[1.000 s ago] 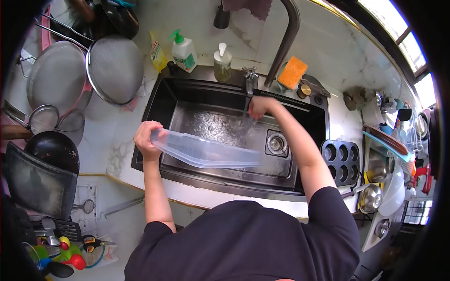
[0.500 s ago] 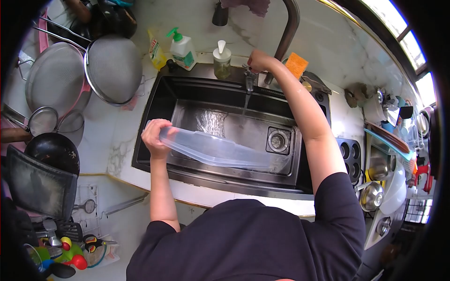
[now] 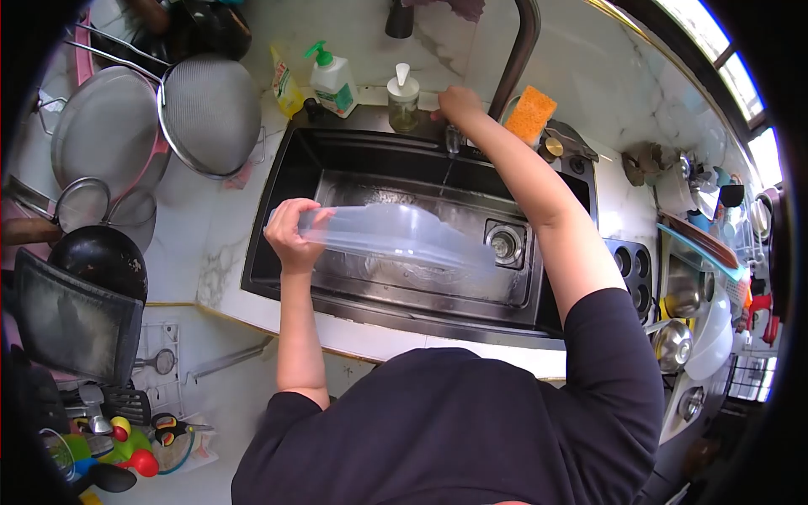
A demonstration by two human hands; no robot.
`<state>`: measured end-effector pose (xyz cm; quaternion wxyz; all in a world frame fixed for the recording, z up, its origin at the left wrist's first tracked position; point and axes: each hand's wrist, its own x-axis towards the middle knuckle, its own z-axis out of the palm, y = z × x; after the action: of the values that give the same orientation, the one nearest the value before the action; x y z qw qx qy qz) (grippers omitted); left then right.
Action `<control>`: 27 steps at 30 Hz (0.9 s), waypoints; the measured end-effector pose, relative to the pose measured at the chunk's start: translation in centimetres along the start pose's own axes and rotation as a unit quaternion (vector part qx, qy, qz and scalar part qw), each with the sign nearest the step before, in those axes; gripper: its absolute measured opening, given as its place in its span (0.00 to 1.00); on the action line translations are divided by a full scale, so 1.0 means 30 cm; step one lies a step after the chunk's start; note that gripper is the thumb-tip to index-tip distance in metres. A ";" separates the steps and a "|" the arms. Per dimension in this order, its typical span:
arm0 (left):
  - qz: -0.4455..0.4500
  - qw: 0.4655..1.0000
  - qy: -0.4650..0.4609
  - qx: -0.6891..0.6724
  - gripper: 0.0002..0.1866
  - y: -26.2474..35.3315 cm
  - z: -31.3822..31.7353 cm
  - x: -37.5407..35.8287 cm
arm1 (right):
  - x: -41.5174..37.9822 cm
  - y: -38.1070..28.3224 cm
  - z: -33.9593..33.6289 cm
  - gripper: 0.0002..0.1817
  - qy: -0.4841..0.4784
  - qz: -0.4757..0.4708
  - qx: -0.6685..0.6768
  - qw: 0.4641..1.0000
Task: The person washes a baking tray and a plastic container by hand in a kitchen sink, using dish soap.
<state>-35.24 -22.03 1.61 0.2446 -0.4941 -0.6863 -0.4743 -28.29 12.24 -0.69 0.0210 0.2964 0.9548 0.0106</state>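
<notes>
A clear plastic container (image 3: 396, 231) is held tilted over the black sink (image 3: 337, 299), its right end blurred by motion. My left hand (image 3: 295, 236) is closed on its left end, with the thumb and fingers gripping the edge. At the back of the sink, my right hand (image 3: 460, 104) is closed at the top of the small tap (image 3: 453, 141), where the handle is hidden under the fingers. A thin stream of water falls from the tap behind the container. Water glistens on the sink floor.
Behind the sink stand a pump soap bottle (image 3: 403, 99), a green-topped bottle (image 3: 334, 84), a yellow bottle (image 3: 288, 88) and an orange sponge (image 3: 531, 114). Large strainers (image 3: 210, 116) hang at left. A muffin tin (image 3: 631, 278) lies at right. A tall curved faucet (image 3: 515, 55) rises nearby.
The container has risen and turned in my left hand, its near side lifting. My right hand has shifted slightly at the tap, and the water stream looks thinner.
</notes>
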 end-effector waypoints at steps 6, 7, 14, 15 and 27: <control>-0.004 1.000 0.021 0.021 0.13 0.020 -0.009 -0.003 | -0.339 0.048 -0.096 0.24 -0.044 -0.075 0.347 0.934; -0.005 0.999 0.023 0.025 0.13 0.027 -0.005 -0.003 | -0.442 0.080 -0.101 0.25 -0.104 -0.121 0.500 0.851; 0.134 0.984 0.098 0.060 0.11 0.151 0.109 0.104 | -0.933 -0.093 0.029 0.24 0.214 -0.112 0.468 0.850; 0.111 0.977 0.160 0.088 0.15 0.209 0.131 0.128 | -0.951 -0.108 0.053 0.18 0.283 -0.057 0.456 0.841; -0.727 0.276 0.419 -0.469 0.23 0.644 0.091 0.008 | -1.100 -0.227 0.024 0.13 0.527 0.004 0.373 0.764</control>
<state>-17.39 -18.29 8.52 -0.2212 0.4464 -0.2239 -0.8377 -4.91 -12.05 -0.52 -0.5972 0.2321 0.7435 -0.1917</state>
